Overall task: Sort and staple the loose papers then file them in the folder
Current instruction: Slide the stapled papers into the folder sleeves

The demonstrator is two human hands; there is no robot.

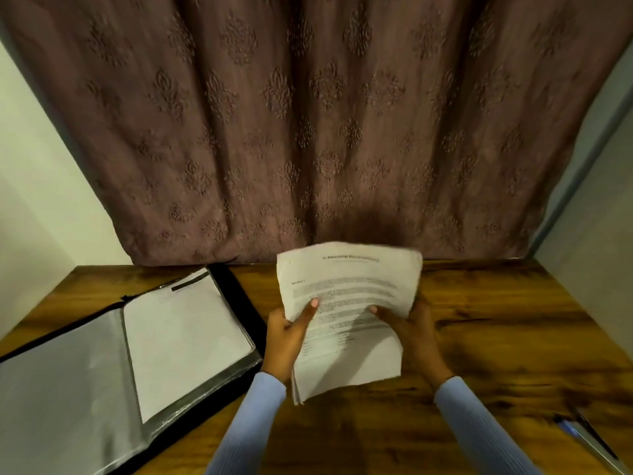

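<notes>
Head view: stack of printed papers [346,303] held above wooden desk [496,323], centre. Left hand [286,337] grips left edge, thumb on top; right hand [411,332] grips right edge. Open black folder [130,354] lies flat at left, well apart. Patterned curtain [308,114] behind.

The left hand [284,341] and the right hand [416,332] are both raised in front, thumbs on top, fingers curled in a grip.

Wooden table [496,323], dark grain streaks. Mauve embossed curtain [308,125] at 12 o'clock, hem meeting far table edge. Pale walls [37,186] at 9 and 3 o'clock.
</notes>
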